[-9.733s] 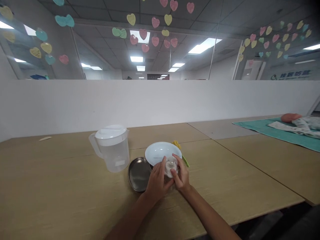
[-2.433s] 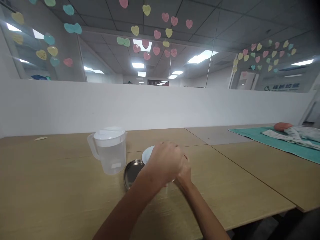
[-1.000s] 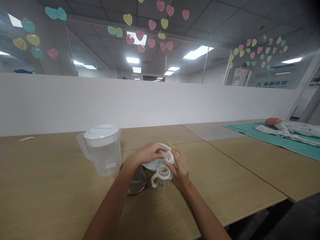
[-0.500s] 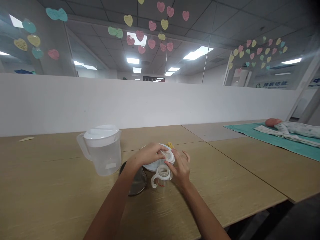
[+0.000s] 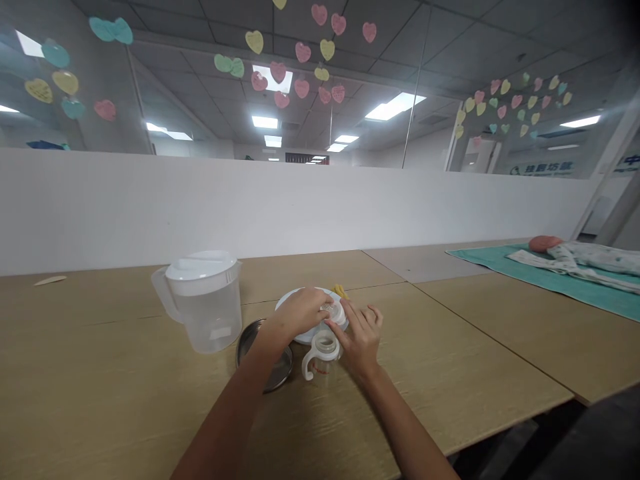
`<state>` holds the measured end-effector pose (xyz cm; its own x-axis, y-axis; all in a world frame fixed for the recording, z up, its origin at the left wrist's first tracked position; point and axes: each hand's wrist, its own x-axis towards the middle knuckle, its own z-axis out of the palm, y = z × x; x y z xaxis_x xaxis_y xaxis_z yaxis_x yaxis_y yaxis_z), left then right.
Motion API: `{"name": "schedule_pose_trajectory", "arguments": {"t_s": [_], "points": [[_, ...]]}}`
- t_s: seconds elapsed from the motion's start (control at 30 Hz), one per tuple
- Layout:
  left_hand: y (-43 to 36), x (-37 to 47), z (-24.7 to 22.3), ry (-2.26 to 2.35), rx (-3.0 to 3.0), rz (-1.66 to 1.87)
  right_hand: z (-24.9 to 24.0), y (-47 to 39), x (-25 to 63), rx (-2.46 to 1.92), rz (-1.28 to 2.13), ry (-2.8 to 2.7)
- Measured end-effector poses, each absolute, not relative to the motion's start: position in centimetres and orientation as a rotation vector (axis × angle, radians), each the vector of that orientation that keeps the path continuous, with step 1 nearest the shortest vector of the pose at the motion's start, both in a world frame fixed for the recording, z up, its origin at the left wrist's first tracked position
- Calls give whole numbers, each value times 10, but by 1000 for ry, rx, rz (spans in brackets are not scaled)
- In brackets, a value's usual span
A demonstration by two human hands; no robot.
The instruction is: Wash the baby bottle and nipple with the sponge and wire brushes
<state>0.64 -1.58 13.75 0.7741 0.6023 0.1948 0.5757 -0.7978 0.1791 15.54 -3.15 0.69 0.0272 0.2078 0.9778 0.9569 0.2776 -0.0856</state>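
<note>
Grip of your left hand (image 5: 303,312) and right hand (image 5: 361,337) is pinching the clear-and-white bottle top (image 5: 333,311) from either side. Just nearer you, the uncapped handled bottle (image 5: 325,353) is standing upright on the worktop (image 5: 475,353). The pale plate (image 5: 307,337) is lying behind it, the metal dish (image 5: 279,375) is resting to its left, and the lidded jug (image 5: 210,313) is standing farther left.

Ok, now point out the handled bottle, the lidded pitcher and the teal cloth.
Handled bottle (image 5: 325,366): head view, on its clear body.
Lidded pitcher (image 5: 210,313): head view, on its translucent side.
Teal cloth (image 5: 491,258): head view, on its bare left part.
</note>
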Motion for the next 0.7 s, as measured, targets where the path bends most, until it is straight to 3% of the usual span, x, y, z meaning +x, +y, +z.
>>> {"name": "schedule_pose_trajectory", "arguments": {"t_s": [0.33,0.7], "points": [[-23,15,143,1143,2965,216,3,-31,150,-1271,-859,-1369],[-14,2,148,1455,2846,191,-3,-16,169,-1481,-507,-1111]]}}
